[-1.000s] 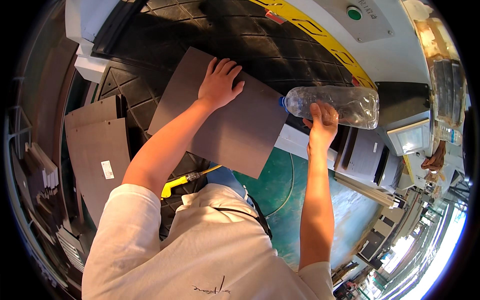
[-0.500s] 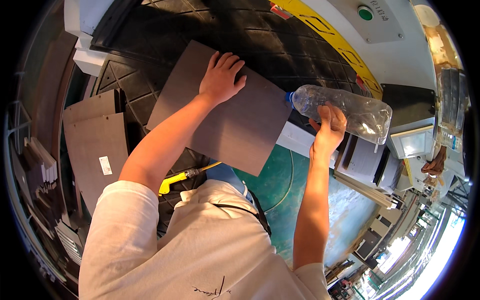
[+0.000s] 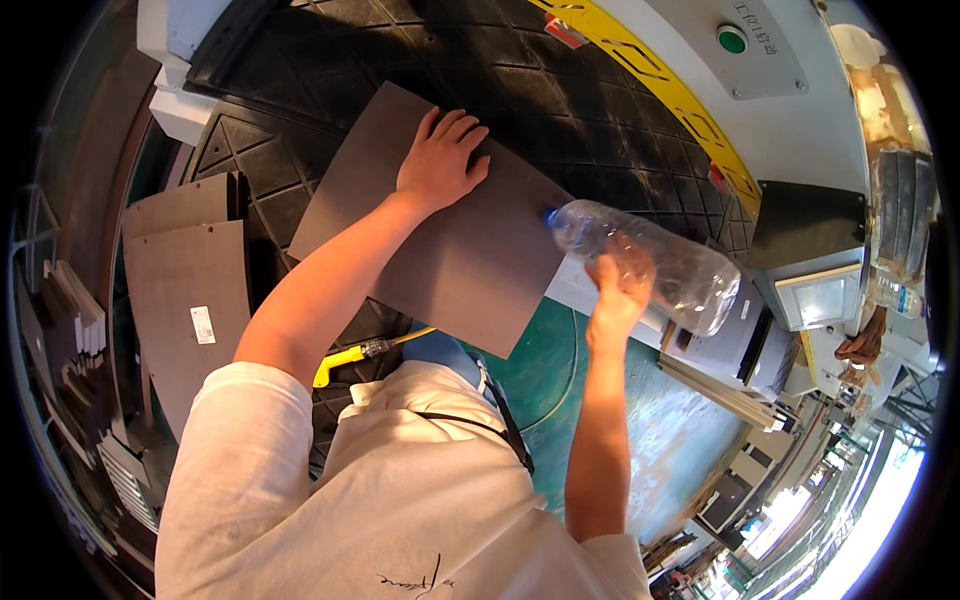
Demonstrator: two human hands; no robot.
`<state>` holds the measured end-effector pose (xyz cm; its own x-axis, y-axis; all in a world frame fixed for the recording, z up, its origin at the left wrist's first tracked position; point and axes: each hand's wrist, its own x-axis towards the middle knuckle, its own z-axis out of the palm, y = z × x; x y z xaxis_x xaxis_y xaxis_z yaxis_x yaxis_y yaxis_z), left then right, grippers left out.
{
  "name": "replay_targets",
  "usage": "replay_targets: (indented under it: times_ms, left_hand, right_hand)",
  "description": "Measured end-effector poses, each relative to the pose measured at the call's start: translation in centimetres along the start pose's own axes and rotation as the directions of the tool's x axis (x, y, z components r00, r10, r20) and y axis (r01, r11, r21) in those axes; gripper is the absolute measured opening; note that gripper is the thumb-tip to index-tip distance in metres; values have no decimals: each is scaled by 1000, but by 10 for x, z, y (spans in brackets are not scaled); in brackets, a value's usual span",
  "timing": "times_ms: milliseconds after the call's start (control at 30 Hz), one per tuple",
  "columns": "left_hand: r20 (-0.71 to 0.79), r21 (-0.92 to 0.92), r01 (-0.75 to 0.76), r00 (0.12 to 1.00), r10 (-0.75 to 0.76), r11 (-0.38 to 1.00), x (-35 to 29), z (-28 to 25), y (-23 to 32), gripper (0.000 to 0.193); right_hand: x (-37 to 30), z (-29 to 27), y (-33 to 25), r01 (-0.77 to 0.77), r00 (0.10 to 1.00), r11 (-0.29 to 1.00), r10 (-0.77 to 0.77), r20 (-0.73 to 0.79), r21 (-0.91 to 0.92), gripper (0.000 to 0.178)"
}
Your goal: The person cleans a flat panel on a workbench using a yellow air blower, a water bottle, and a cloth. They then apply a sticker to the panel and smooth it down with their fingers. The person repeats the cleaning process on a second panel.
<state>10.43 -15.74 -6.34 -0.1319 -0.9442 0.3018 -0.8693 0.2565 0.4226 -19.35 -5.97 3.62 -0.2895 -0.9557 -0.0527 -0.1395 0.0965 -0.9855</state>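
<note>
A flat brown panel (image 3: 470,265) lies at an angle on the black ribbed surface (image 3: 600,110). My left hand (image 3: 440,160) rests flat on its far part, fingers stretched out. In my right hand (image 3: 622,285) is a large clear plastic bottle (image 3: 675,262), gripped around its side and tilted. Its blue cap (image 3: 551,217) points left, at the panel's right edge; whether it touches the panel I cannot tell. The bottle's contents are hard to make out.
Brown panels (image 3: 190,270) stand stacked at the left, one with a white label. A yellow air gun (image 3: 345,362) hangs near my waist on its hose. A yellow guard rail (image 3: 665,80) and a machine housing with a green button (image 3: 732,39) border the far right.
My right hand has brought the bottle left and nearer to me, its cap now over by the panel's right edge. The left hand stays on the panel.
</note>
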Motion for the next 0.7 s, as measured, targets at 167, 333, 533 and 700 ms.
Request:
replay_targets:
  times_ms: [167,333,533,700]
  left_hand:
    - [-9,14,-17,1000,17,1000,3,2,2,47]
    - [5,18,10,1000,-10,1000,5,0,5,47]
    - [-42,8,-13,999,13,1000,4,2,0,43]
    - [-40,24,-14,999,15,1000,5,3,3,43]
  right_hand:
    - [32,19,-16,34,999,993,-39,-38,-115,48]
    - [33,15,-15,231,973,901,-221,71,-368,35]
    - [54,29,-29,123,992,919,-119,34,-373,52]
    - [45,37,-21,241,970,901,-233,66,-361,53]
